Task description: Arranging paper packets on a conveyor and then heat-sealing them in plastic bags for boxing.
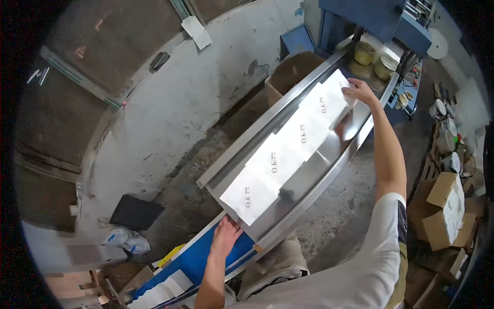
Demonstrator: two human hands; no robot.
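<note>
Several flat white sheets (296, 141), each with small dark print, overlap in a row along a sloping metal tray (303, 180). At the far end of the row, my right hand (360, 92) pinches the edge of the last sheet, thumb on top. Its other fingers are partly hidden. My left hand (226, 236) is at the near end of the tray, fingers stretched out just below the corner of the nearest sheet. Whether its fingertips touch that sheet I cannot tell. Beneath the hand runs a blue conveyor belt (208, 249).
More white sheets (164, 291) lie lower on the belt. A blue machine (360, 18) stands at the tray's far end, with two round yellowish containers (364, 53) beneath it. An open carton (290, 72) is beside the tray's left rail. Boxes (445, 211) and tubs line the right side.
</note>
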